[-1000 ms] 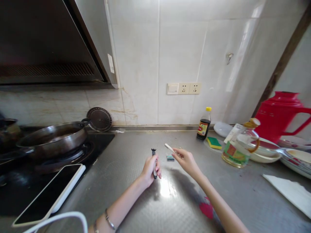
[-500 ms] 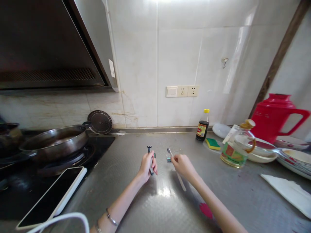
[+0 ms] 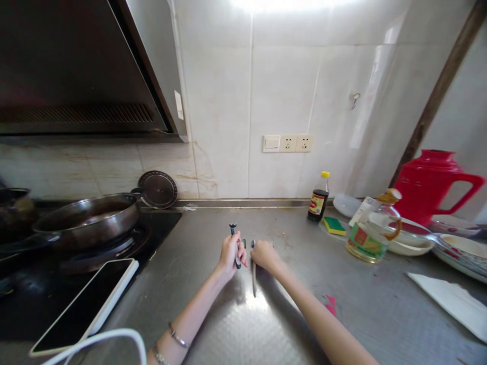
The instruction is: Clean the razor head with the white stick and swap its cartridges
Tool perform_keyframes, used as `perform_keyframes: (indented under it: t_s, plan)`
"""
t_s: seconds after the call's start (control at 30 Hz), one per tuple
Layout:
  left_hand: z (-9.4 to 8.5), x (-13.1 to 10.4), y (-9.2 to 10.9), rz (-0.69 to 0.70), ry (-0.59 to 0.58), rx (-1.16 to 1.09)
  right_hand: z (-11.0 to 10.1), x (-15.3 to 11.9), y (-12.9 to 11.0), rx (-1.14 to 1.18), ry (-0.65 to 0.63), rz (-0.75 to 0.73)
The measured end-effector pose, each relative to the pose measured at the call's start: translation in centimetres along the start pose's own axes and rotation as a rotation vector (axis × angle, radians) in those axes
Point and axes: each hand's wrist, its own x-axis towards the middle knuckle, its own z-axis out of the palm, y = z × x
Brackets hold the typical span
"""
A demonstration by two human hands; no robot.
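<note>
My left hand (image 3: 230, 255) is closed around a dark razor handle (image 3: 233, 230), held upright with its T-shaped end up. A small greenish piece (image 3: 244, 244) shows by its fingertips; I cannot tell whether the hand holds it. To the right, my right hand (image 3: 265, 256) pinches a slim pale toothbrush (image 3: 254, 284). Its dark head points toward the wall and its handle toward me. The two hands are close but apart, over the steel counter (image 3: 213, 314).
A phone (image 3: 85, 309) with a white cable (image 3: 114, 332) lies by the stove, where a steel pan (image 3: 89, 223) stands. At right are a soy sauce bottle (image 3: 318, 200), sponge (image 3: 335, 226), glass oil jug (image 3: 367, 241), red thermos (image 3: 429, 187), dishes and white paper (image 3: 449, 301).
My right hand has moved left with the toothbrush, closer to my left hand. The small bluish piece earlier seen beside the toothbrush is no longer visible. My left hand keeps the razor handle.
</note>
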Motion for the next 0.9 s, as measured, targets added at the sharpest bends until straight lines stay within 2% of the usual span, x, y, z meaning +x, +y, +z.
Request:
perform_keyframes:
  t_s: [0.53,0.63,0.73,0.9]
  plan:
    - [-0.1,0.3,-0.6,-0.035,-0.002,0.006,-0.4,-0.4,0.2,-0.079,0.047,-0.003]
    - [-0.2,0.5,-1.0,-0.056,-0.001,0.018,-1.4,-0.2,1.7,-0.117,0.112,-0.014]
    - [-0.4,0.6,-1.5,-0.083,-0.020,0.032,-2.7,0.3,4.2,-0.123,0.141,-0.045]
    - [-0.7,0.6,-2.6,-0.103,-0.021,0.084,-3.5,0.7,8.1,0.044,0.165,-0.272]
